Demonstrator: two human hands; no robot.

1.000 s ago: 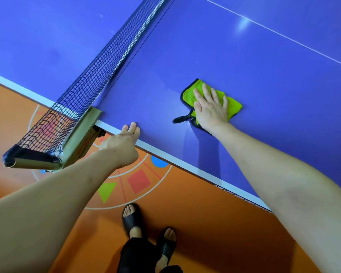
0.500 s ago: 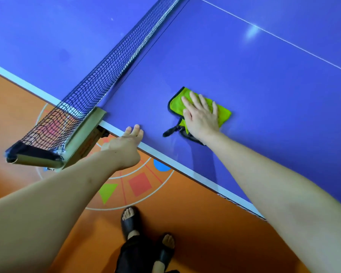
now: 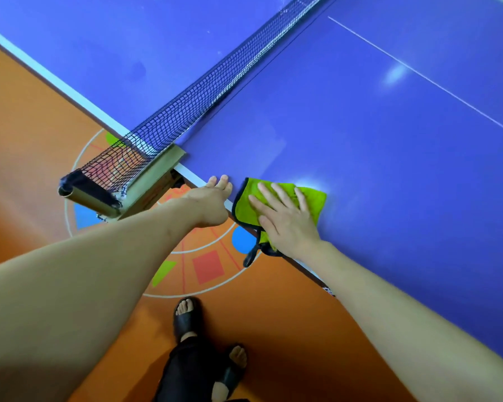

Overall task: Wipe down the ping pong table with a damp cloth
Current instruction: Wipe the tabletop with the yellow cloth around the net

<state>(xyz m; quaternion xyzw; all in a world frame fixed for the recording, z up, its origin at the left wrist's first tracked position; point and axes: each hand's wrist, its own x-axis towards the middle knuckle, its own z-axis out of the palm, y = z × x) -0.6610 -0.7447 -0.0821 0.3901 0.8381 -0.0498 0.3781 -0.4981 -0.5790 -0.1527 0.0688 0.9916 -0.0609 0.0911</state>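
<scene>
The right hand point(image 3: 285, 219) presses the cloth point(image 3: 279, 204) flat, fingers spread and straight (a push, no closed grip), at the counter point(image 3: 375, 146) edge, one corner hanging over. The left hand point(image 3: 212, 201) rests on that edge just beside it, fingers straight. Keep the palm down and finish the pass over the white border, then overlap the next lane toward the net point(image 3: 186, 108).

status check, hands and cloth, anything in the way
Right hand flat on green cloth at table edge. Left hand braced on edge. Net post close left.
</scene>
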